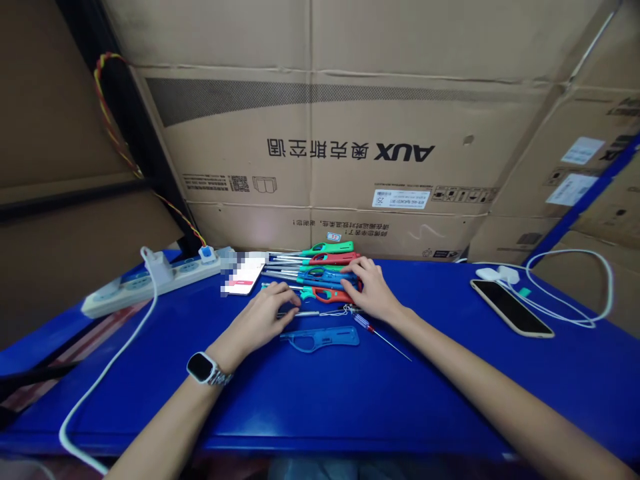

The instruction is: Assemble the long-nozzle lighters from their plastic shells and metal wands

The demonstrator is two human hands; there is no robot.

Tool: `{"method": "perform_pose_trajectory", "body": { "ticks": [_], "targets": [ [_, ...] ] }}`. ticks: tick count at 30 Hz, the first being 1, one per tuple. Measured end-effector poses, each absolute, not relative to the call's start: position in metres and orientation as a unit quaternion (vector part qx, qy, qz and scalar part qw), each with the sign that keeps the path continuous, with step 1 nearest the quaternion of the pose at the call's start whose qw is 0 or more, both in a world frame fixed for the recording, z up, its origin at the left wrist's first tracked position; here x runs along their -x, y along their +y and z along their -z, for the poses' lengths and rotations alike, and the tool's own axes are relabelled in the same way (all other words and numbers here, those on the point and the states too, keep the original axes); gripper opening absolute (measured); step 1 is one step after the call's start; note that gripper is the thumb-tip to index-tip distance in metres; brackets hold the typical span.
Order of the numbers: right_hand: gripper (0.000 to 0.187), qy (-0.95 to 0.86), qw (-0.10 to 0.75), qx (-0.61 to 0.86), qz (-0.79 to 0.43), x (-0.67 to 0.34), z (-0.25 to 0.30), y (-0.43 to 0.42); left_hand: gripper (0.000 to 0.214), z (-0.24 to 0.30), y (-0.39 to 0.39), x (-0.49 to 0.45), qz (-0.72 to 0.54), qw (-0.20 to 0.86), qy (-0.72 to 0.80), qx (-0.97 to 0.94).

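Note:
My left hand (267, 310) lies low over the table with curved fingers and a gap between thumb and forefinger. Its fingertips are beside the red lighter (333, 295) and over a thin metal tube (305, 313) with loose wires. My right hand (370, 287) has thumb and fingers around the handle end of a blue lighter (323, 275), partly hiding it. Green (333, 249) and red long-necked lighters (335, 259) lie in a row behind, tubes leftward. Nearer me are a blue lighter shell (325, 339) and a screwdriver (380, 337) with a clear handle.
A white power strip (155, 280) with plugs and a cable runs along the left. A card (245, 279), partly blurred, lies left of the lighters. On the right are a phone (513, 308) and a white charging cable (565, 313). A cardboard wall (340, 100) stands behind the blue table (310, 400).

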State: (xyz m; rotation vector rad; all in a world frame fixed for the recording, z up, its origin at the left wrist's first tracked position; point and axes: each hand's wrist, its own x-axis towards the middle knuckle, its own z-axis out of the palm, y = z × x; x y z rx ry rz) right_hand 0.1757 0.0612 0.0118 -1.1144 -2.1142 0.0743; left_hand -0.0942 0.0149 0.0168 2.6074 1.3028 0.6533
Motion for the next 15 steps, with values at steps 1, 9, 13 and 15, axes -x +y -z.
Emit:
{"method": "perform_pose_trajectory", "body": {
  "ticks": [1, 9, 13, 15],
  "targets": [
    [0.009, -0.826, 0.37, 0.423, -0.036, -0.179, -0.011, 0.055, 0.016, -0.015, 0.016, 0.094, -0.213, 0.073, 0.433, -0.873],
    [0.005, -0.859, 0.273, 0.423, -0.091, -0.196, -0.004, 0.027, 0.018, -0.008, 0.017, 0.074, -0.161, 0.057, 0.425, -0.889],
    [0.006, -0.85, 0.244, 0.459, -0.085, -0.195, -0.005, 0.024, 0.018, -0.011, 0.017, 0.072, -0.175, 0.058, 0.416, -0.89],
    [0.009, -0.85, 0.235, 0.466, -0.079, -0.193, -0.007, 0.021, 0.02, -0.014, 0.014, 0.073, -0.194, 0.067, 0.411, -0.888]
  ]
}}
